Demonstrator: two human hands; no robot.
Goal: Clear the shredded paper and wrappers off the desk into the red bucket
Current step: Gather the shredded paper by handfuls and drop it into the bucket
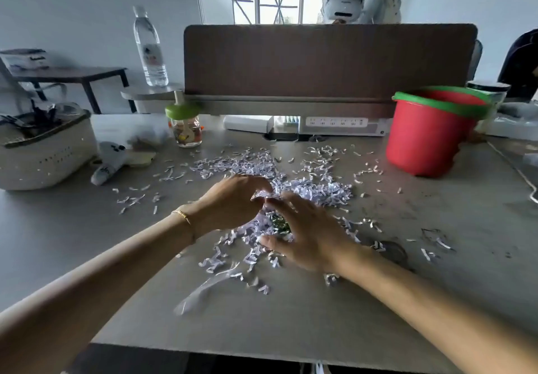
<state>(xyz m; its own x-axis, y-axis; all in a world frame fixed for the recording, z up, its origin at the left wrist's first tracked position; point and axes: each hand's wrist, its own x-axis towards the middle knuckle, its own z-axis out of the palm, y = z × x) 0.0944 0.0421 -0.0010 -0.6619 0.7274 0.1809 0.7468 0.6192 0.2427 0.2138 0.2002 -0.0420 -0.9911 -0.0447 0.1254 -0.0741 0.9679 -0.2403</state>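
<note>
Currently both hands work the shredded paper point(294, 190) heaped mid-table point(436, 301). Left hand point(233, 202) curls, its grip pinched on a tuft of shreds; right hand point(308, 234) lies spread, grip wide, apparently raking strips inward around a green foil wrapper point(279, 225). Red bucket point(428, 138) stands upright, well apart at far right, mouth open to receive handfuls.

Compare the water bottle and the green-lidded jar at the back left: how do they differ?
The water bottle is tall and slim; the green-lidded jar is short and squat. The bottle has a small clear cap and a pale label; the jar has a wide green lid and colourful cartoon print. The bottle stands on a raised shelf by the divider; the jar stands on the desk below it. Both are upright, closed and see-through.
</note>
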